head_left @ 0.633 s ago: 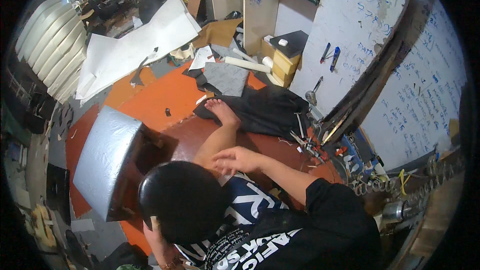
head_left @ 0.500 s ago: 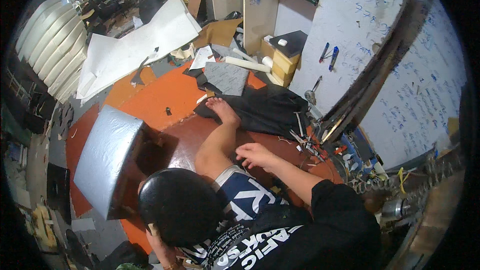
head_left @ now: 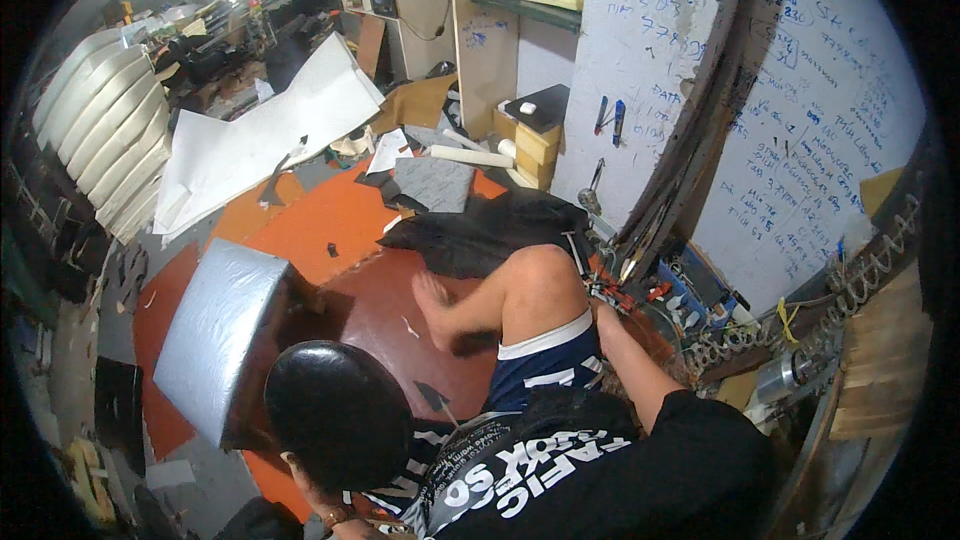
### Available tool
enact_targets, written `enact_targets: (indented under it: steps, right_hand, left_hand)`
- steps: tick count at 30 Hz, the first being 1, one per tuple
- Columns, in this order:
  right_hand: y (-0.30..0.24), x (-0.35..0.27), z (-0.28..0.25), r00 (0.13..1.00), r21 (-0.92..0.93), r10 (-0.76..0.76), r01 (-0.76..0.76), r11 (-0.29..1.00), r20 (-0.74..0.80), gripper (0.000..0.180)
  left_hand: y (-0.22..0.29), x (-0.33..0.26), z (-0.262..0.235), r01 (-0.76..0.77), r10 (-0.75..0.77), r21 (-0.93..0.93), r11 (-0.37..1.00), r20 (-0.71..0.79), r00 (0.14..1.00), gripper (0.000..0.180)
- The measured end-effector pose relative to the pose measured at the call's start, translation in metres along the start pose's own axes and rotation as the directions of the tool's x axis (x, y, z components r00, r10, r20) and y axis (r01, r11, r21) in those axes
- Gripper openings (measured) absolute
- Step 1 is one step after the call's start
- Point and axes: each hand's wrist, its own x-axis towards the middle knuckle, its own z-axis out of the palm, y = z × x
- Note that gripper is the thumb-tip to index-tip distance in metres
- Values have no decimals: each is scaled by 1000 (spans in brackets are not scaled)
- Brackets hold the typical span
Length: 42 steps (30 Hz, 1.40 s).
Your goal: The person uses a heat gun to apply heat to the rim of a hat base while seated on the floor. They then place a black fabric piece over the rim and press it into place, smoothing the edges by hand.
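The round, glossy, leather-like cushion (head_left: 338, 412) is plain black. Left of the cushion, the boxy block (head_left: 218, 335) has a shiny silver-grey top. Beyond the cushion lie a smooth reddish-brown sheet (head_left: 365, 308) and a flat bright-orange sheet (head_left: 320, 220). Right of the cushion, the loose navy cloth shorts (head_left: 540, 370) show white patterning and hem; the black cloth shirt (head_left: 665, 470) bears white lettering.

knee (head_left: 545, 280) has risen; right forearm (head_left: 638, 365) now beside it
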Motion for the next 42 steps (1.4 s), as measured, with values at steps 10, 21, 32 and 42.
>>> enact_targets:
  steps: [10,21,32,42]
  right_hand:
    - [32,11,54,951,-251,-274,303,919,145,34]
    - [6,-29,138,770,-474,-164,529,703,616,33]
    - [-2,-67,222,533,-283,-186,676,680,825,59]
    - [23,-27,220,408,-10,-482,771,636,776,47]
  left_hand:
    - [4,-11,-1,-104,105,218,970,8,994,81]
    - [11,-7,107,-301,350,478,825,-14,937,75]
    - [61,-17,155,-426,-76,806,411,496,865,71]
    - [-22,-44,133,-335,89,881,335,325,942,74]
